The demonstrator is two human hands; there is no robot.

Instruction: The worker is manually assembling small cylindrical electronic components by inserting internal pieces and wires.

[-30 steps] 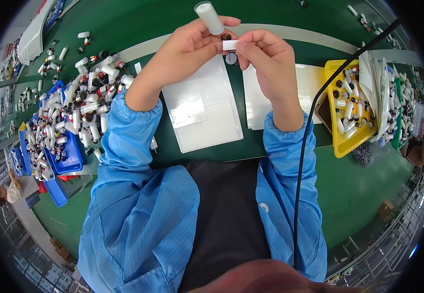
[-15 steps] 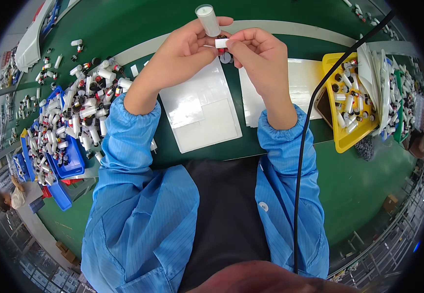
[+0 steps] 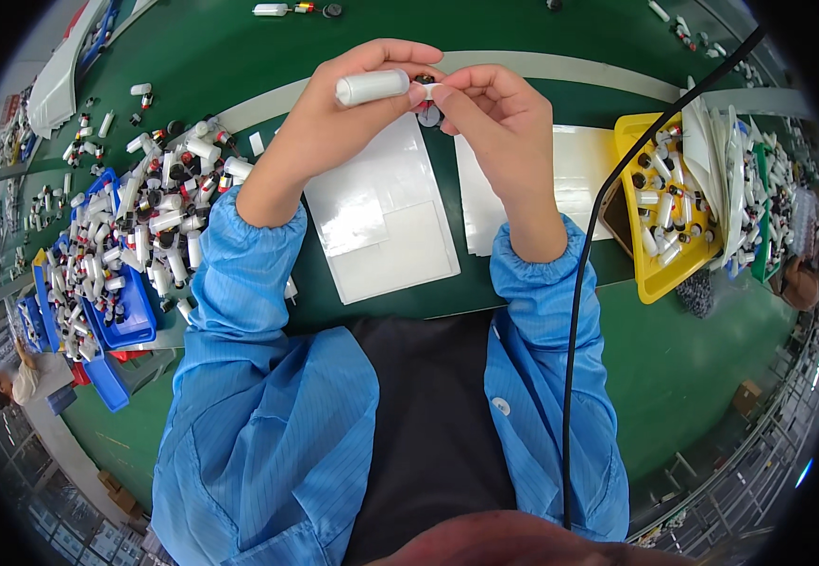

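My left hand (image 3: 320, 118) is closed around a white cylinder (image 3: 370, 88) with a rounded pale end, which lies sideways across the fingers and points left. My right hand (image 3: 504, 123) meets it, thumb and forefinger pinching a small white strip (image 3: 430, 91), perhaps a label, at the left fingertips. Just below the pinch shows a dark round part (image 3: 430, 117), with red and black bits beside it. The fingers hide how these small parts join the cylinder. White sheets (image 3: 400, 250) lie on the green table under my hands.
At left, a large heap of white cylinders with black and red parts (image 3: 159, 203) spills around blue trays (image 3: 131, 316). A yellow bin (image 3: 650, 269) with similar pieces stands at right. A black cable (image 3: 584, 283) hangs across the right side. One more assembly (image 3: 273, 9) lies at the far edge.
The white cylinder has tipped from nearly upright to lying leftward in my left hand. The white strip shows less between my fingertips. The view has shifted slightly.
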